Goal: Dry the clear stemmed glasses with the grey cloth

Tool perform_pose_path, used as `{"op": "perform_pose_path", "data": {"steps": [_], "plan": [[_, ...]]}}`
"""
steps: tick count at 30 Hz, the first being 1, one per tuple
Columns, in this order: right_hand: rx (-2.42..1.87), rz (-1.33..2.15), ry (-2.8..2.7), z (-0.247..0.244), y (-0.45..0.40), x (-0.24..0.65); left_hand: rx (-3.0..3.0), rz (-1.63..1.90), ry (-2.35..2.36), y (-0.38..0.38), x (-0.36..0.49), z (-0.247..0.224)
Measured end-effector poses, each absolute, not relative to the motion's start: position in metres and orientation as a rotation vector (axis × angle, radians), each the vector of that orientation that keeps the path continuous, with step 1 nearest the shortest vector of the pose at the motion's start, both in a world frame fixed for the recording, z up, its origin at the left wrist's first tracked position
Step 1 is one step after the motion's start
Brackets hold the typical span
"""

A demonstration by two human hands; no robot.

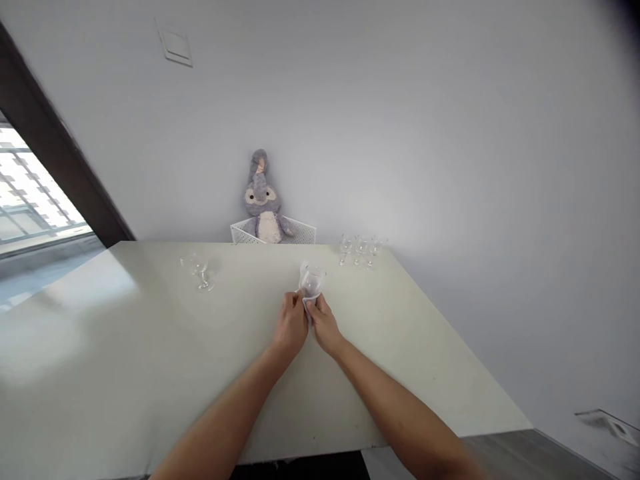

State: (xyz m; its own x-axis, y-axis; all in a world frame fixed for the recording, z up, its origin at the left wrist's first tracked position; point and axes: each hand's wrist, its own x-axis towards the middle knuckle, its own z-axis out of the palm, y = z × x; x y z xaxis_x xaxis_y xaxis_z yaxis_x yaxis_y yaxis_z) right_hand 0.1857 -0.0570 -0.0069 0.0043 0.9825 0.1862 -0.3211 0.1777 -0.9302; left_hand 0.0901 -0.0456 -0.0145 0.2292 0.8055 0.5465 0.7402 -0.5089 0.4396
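Observation:
A small clear stemmed glass (313, 281) is held upright over the middle of the table, its rim facing up. A thin white cloth (303, 273) lies against its side and over the rim. With fingers closed, my right hand (324, 323) grips the glass low down, where the cloth wraps it. My left hand (291, 324) pinches the cloth at the left side of the glass. The stem and foot are hidden behind the hands and cloth.
Another stemmed glass (201, 272) stands on the white table (400, 373) at the left. Several stemmed glasses (360, 248) stand in a group near the back right corner. Behind the far edge, a grey plush toy (261, 200) sits in a white perforated basket (306, 233) against the wall.

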Motion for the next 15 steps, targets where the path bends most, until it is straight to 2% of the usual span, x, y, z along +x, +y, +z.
{"op": "perform_pose_path", "data": {"steps": [7, 10, 15], "plan": [[-0.988, 1.195, -1.019, -0.017, -0.046, 0.197, 2.35, 1.193, 1.443, -0.044, 0.087, -0.006], [-0.957, 1.293, -0.973, -0.018, -0.044, 0.201, 1.951, 1.235, 1.323, -0.033, 0.083, -0.007], [-0.965, 1.438, -1.197, -0.014, -0.049, 0.198, 1.281, 1.165, 0.977, -0.024, 0.076, -0.006]]}}
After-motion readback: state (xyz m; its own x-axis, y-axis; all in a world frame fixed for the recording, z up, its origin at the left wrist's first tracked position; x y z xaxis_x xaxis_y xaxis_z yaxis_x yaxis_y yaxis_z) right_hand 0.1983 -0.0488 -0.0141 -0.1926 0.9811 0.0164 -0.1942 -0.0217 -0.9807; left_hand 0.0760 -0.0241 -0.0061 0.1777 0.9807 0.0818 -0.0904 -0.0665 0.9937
